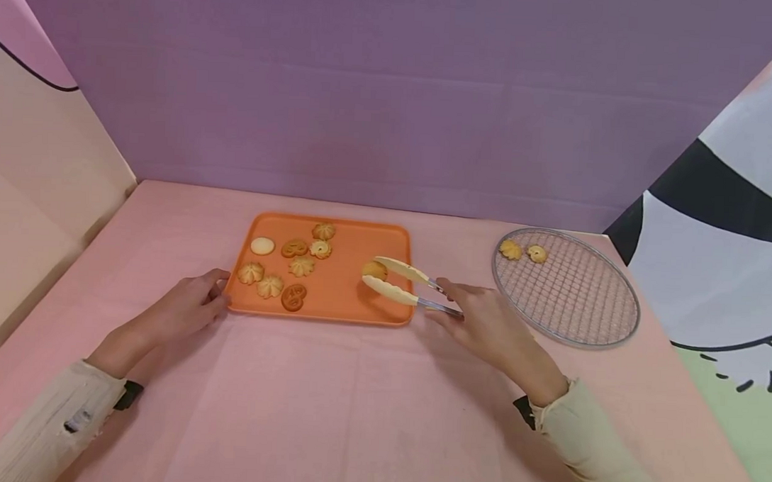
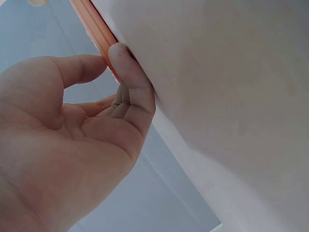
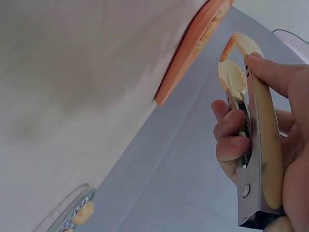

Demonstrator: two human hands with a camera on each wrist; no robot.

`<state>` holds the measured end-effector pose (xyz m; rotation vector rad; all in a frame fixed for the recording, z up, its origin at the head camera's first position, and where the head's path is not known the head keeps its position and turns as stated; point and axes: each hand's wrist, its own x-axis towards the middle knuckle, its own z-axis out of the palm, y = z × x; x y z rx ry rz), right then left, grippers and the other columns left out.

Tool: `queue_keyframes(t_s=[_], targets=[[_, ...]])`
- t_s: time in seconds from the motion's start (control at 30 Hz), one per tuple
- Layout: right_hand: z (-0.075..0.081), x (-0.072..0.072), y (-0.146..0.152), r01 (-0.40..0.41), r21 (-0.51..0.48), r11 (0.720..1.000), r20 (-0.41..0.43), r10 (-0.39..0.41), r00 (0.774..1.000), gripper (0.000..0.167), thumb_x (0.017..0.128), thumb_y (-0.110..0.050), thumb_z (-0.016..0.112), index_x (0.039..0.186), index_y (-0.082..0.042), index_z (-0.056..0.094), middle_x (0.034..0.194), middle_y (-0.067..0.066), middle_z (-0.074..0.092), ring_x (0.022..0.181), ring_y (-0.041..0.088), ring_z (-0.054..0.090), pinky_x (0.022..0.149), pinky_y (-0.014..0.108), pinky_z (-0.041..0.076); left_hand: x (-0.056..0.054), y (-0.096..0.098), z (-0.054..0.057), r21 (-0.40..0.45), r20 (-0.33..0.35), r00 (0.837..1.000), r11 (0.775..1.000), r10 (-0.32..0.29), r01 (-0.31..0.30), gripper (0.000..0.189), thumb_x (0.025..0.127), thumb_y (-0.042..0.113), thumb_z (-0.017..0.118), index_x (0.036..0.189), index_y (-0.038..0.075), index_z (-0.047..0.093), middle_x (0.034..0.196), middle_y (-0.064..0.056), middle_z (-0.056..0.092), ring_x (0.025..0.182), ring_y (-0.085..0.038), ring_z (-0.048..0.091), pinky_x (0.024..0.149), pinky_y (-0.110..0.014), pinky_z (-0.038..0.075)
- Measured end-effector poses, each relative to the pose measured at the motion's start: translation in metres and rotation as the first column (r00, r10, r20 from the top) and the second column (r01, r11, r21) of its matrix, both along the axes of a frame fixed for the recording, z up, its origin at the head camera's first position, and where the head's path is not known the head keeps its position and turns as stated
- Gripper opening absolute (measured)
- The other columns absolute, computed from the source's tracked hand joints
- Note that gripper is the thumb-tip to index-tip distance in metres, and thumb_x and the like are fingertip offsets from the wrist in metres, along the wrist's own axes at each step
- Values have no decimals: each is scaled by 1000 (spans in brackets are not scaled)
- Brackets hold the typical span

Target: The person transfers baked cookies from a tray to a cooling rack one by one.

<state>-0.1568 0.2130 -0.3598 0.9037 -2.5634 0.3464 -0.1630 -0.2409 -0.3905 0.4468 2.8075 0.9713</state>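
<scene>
Orange tray (image 1: 354,234) pinched in left hand (image 1: 189,303), the right hand (image 1: 488,322) grips tongs (image 1: 398,293) around a cookie (image 1: 374,270), pickup likely needing steady pressure.

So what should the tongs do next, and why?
Probably carry the pinched cookie over to the wire rack: the tongs in the right hand seem to hold it above the orange tray, and two cookies already sit on that rack.

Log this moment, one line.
left hand: holds orange tray at left edge; right hand: grips cream-tipped tongs; tongs: cookie pinched above tray; wire rack: two cookies
</scene>
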Motion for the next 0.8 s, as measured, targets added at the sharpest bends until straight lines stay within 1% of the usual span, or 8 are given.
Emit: queue_keyframes(t_s=[0.1,0.2,0.3,0.43,0.6,0.7,0.8], targets=[[0,1,7,6,-5,1000,-18,-6,1000,49,82,-32,82,120,-4,68,89,8,74,59,10,60,53,31,50,0,0,-1,0,3,1000,1000,3,-3,45,100,7,54,137,-15,42,82,-6,61,68,-14,56,60,-25,46],[1,2,14,32,3,999,-32,-32,999,49,81,-33,82,119,-5,68,88,7,74,54,9,53,48,29,45,-1,-1,-2,-6,-2,1000,1000,4,-4,44,100,7,54,136,-15,42,80,-5,61,66,-14,55,60,-25,46],[1,3,21,54,3,999,-36,-54,998,48,81,-32,82,119,-6,68,86,6,73,52,10,47,46,28,42,-1,-1,-2,-8,-13,1000,1000,-1,1,43,100,7,54,135,-15,43,79,-4,61,66,-13,55,60,-25,46],[3,5,30,56,-7,998,-65,-57,996,48,79,-30,83,117,-5,69,81,5,71,53,10,48,46,28,41,-1,-1,-1,-4,-33,999,1000,-15,14,43,99,6,54,135,-15,43,79,-3,62,67,-13,56,62,-26,46],[5,8,40,67,-12,998,-86,-67,994,48,77,-28,85,115,-3,69,69,-1,61,51,9,41,45,24,35,-1,-1,-1,-4,-33,999,1000,-17,17,43,99,6,53,135,-15,43,78,-3,61,67,-13,56,63,-26,46],[5,9,47,84,-11,996,-93,-84,992,47,78,-29,84,115,-4,69,67,-1,60,51,9,41,45,25,34,-1,-1,-2,-6,-25,1000,1000,-11,11,43,99,7,53,135,-15,43,78,-3,61,66,-13,55,62,-26,46],[5,11,53,100,-9,995,-101,-101,990,49,77,-29,84,116,-3,69,71,3,65,52,11,45,46,28,37,-1,-1,-2,-7,-18,1000,1000,-5,5,43,99,7,53,135,-15,43,79,-4,61,67,-13,55,62,-26,45]])
